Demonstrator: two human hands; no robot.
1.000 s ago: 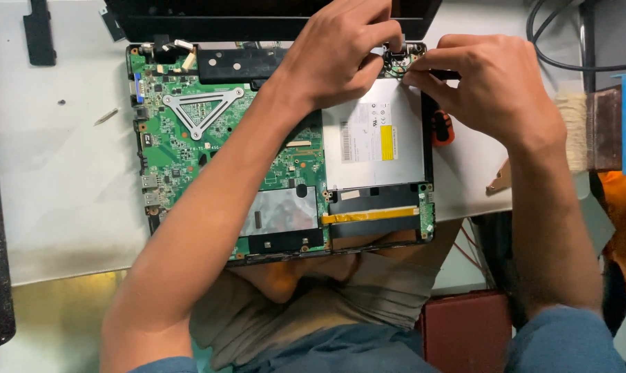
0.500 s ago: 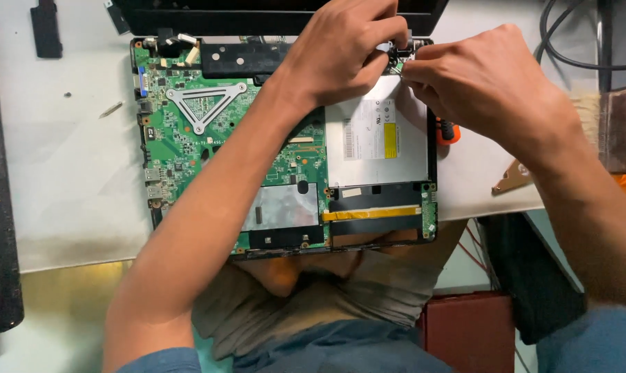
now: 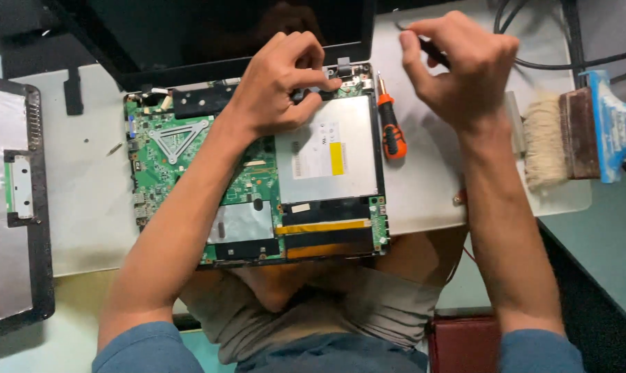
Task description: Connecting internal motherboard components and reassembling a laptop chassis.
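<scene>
An opened laptop base lies on the white table, its green motherboard (image 3: 188,159) bare and a silver optical drive (image 3: 330,159) set into its right half. My left hand (image 3: 278,79) rests on the top edge of the board by the right hinge, fingers curled and pressing there. My right hand (image 3: 461,62) is raised to the right of the laptop, closed on a thin dark tool (image 3: 430,48). An orange-and-black screwdriver (image 3: 390,128) lies on the table beside the drive.
The dark laptop screen (image 3: 223,31) stands at the back. A black cover panel (image 3: 12,207) lies at the left. A wide paintbrush (image 3: 568,138) sits at the right, with black cables (image 3: 534,41) behind it. A small screw (image 3: 114,147) lies left of the board.
My right hand has lifted off the hinge corner and moved up and to the right with the thin tool. The orange screwdriver, hidden before, now shows. My left hand stays put.
</scene>
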